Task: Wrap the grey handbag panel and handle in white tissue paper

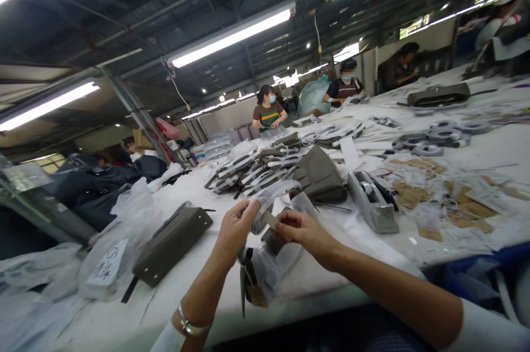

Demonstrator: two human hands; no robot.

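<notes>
Near the table's front edge, my left hand [237, 226] is closed on a coiled grey strap in clear plastic wrap [259, 220]. A short beige strip [270, 220] is pinched between the thumb and fingers of my right hand [304, 233], against the coil. Below both hands lies a dark grey bag piece partly covered by white wrapping [269, 269], with a brown tag [256, 295] at its lower end. My hands hide part of this piece. Left of them, a grey-green handbag [171, 244] lies on its side; another grey bag [319, 175] stands just beyond.
A grey tape dispenser [372, 203] stands right of my hands. Brown tags [464, 203] are scattered farther right, near wrapped coils [443, 135]. Wrapped bag parts [265, 167] are piled ahead. Co-workers [269, 110] are across the table. Plastic bags [105, 269] lie left.
</notes>
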